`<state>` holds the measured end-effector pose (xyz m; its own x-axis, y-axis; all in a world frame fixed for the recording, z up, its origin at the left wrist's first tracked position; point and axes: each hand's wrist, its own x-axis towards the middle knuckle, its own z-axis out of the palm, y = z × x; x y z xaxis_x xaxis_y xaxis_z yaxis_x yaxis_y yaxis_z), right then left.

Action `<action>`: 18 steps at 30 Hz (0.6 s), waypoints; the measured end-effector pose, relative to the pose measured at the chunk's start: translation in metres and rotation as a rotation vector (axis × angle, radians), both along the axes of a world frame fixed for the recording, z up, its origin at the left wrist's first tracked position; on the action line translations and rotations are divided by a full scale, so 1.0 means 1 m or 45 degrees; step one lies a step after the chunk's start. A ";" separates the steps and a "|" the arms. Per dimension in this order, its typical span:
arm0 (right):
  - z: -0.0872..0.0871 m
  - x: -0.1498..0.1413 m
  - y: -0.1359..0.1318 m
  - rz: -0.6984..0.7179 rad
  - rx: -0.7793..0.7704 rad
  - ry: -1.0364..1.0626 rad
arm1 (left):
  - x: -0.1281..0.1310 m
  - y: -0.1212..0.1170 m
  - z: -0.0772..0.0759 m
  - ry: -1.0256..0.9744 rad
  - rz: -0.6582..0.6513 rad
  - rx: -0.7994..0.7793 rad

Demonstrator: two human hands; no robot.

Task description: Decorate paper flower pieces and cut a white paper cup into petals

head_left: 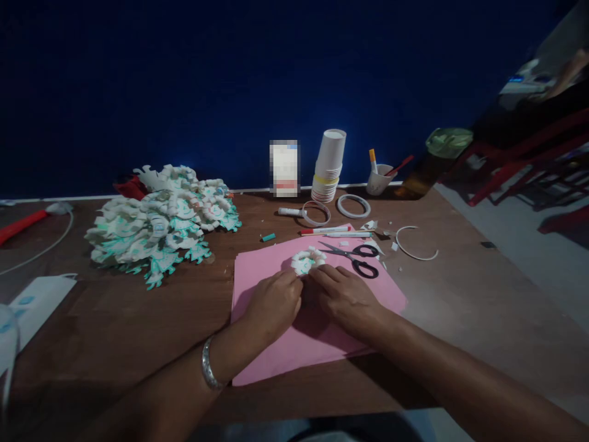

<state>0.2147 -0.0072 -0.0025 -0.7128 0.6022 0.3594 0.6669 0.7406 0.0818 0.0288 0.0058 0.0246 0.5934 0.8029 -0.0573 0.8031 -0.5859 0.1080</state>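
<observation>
1. A tear or crease is being risked along the near edge of the frilled white-and-green paper piece (307,264); uneven pulling by the left hand (278,302) and the right hand (344,297) would be the likely cause.
2. A snag is also being risked: the scissors (348,253) are lying at about three o'clock from the piece, blades pointing towards it, and a slip that way would bring paper against metal.
3. A shift of the pink sheets (262,362) underneath could be caused by dragging knuckles.
4. The piece is being framed between both hands, at one o'clock from the left and eleven o'clock from the right, just beside the fingers.
5. The left fingers are being curled together and the right ones bent inward; with fingertips hidden, whether anything is being pinched cannot be told.
</observation>
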 end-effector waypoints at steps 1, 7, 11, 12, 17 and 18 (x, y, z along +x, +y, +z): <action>-0.001 0.002 0.000 0.011 0.000 -0.011 | 0.000 0.000 0.000 -0.013 -0.005 0.006; -0.004 0.013 0.003 0.095 -0.002 0.009 | 0.000 -0.001 -0.001 -0.031 -0.032 0.052; -0.003 0.016 0.007 0.135 -0.049 -0.007 | -0.004 -0.001 -0.005 -0.036 -0.069 0.144; -0.003 0.017 0.008 0.137 -0.057 0.000 | -0.005 -0.001 -0.006 -0.033 -0.082 0.174; -0.004 0.022 0.013 0.123 -0.125 0.039 | -0.010 -0.001 -0.009 -0.017 -0.177 0.277; -0.005 0.022 0.015 0.122 -0.124 0.051 | -0.011 -0.001 -0.010 -0.022 -0.202 0.296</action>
